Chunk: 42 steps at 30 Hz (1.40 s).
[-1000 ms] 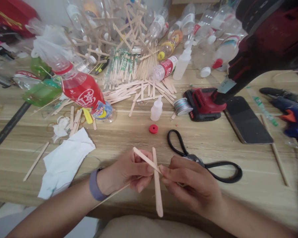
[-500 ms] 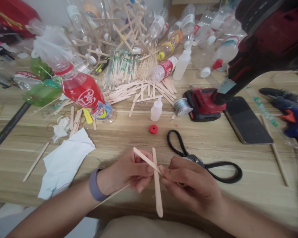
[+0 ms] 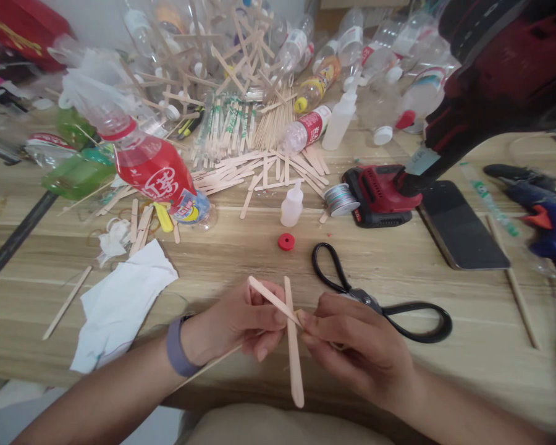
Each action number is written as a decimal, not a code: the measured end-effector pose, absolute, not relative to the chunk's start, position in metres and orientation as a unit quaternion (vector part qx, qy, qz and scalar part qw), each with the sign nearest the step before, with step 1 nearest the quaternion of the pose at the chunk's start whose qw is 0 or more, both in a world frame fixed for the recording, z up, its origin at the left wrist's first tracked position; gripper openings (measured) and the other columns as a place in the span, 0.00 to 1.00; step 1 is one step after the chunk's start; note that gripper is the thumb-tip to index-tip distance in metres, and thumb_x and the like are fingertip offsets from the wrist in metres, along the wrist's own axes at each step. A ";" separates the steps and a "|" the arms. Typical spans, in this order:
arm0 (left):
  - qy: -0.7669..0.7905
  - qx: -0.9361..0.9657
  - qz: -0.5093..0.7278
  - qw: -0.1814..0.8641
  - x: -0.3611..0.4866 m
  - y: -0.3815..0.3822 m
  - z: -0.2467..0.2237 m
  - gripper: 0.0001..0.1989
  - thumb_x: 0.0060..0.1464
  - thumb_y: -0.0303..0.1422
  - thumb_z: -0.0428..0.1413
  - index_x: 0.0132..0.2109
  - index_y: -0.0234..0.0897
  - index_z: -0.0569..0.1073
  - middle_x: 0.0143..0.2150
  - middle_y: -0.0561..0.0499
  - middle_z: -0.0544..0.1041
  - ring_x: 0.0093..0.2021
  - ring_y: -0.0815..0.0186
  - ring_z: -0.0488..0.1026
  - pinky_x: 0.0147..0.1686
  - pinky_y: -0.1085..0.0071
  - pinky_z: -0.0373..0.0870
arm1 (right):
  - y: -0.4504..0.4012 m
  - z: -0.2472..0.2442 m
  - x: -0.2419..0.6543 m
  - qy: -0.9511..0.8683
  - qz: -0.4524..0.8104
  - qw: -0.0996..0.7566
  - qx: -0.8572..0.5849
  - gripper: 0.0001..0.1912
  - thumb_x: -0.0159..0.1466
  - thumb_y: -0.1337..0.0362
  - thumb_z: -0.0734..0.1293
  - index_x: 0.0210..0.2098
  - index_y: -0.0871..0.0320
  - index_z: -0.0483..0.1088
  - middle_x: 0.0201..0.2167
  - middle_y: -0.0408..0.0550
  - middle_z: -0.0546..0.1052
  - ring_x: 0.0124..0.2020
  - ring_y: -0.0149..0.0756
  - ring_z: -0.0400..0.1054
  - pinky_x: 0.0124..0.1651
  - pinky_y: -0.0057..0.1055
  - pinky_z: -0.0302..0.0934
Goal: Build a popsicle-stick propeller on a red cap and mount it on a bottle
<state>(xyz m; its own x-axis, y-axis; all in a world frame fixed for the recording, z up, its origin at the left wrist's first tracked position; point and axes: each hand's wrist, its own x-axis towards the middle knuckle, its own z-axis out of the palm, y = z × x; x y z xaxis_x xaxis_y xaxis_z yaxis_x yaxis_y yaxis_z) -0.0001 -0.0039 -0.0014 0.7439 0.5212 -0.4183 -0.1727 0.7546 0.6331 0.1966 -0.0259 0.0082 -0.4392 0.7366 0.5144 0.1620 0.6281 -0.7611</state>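
Two flat wooden craft sticks cross each other in an X between my hands. My left hand (image 3: 252, 318) is closed, its thumb and fingers pinching the slanted craft stick (image 3: 267, 293) near the crossing. The other craft stick (image 3: 295, 371) runs nearly lengthwise toward my body. My right hand (image 3: 356, 343), also closed, grips the lower end of the slanted stick by the crossing; its fingertips partly hide that end. A thin wooden skewer (image 3: 213, 361) passes under my left wrist toward the fingers. Just behind my right hand lie black-handled scissors (image 3: 364, 298), their blades hidden.
Ahead of my hands are a red cap (image 3: 286, 241), a small dropper bottle (image 3: 291, 205) and a spool (image 3: 341, 199). A red drink bottle (image 3: 157, 167) leans at left above white paper (image 3: 123, 306). A cordless tool (image 3: 384, 191), phone (image 3: 466, 225) and glue gun (image 3: 544, 210) are at right.
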 end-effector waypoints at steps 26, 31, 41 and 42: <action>0.310 0.310 0.203 0.875 0.000 -0.005 -0.001 0.21 0.43 0.48 0.66 0.28 0.36 0.70 0.14 0.58 0.69 0.10 0.77 0.57 0.09 0.78 0.44 | -0.026 0.010 0.196 -0.790 0.314 0.439 -0.292 0.06 0.66 0.72 0.63 0.39 0.57 0.69 0.21 0.40 0.69 0.22 0.28 0.60 0.25 0.24 0.54; 0.302 0.306 0.203 0.880 0.001 -0.004 0.000 0.21 0.43 0.49 0.66 0.27 0.36 0.70 0.13 0.58 0.68 0.09 0.76 0.56 0.09 0.77 0.43 | -0.026 0.010 0.196 -0.785 0.318 0.442 -0.295 0.07 0.64 0.74 0.64 0.38 0.57 0.70 0.20 0.39 0.67 0.22 0.28 0.59 0.24 0.24 0.53; 0.297 0.303 0.223 0.878 0.002 -0.004 -0.003 0.19 0.47 0.48 0.63 0.30 0.35 0.73 0.14 0.57 0.68 0.11 0.76 0.55 0.12 0.75 0.45 | -0.024 0.003 0.198 -0.757 0.324 0.456 -0.337 0.11 0.63 0.74 0.65 0.43 0.55 0.71 0.23 0.40 0.71 0.21 0.28 0.64 0.24 0.23 0.58; 0.293 0.299 0.221 0.881 0.002 -0.004 -0.003 0.19 0.48 0.48 0.62 0.30 0.35 0.74 0.14 0.57 0.68 0.11 0.76 0.55 0.12 0.76 0.45 | -0.025 0.001 0.199 -0.748 0.329 0.460 -0.347 0.10 0.64 0.73 0.66 0.42 0.54 0.71 0.23 0.40 0.72 0.21 0.28 0.65 0.24 0.24 0.59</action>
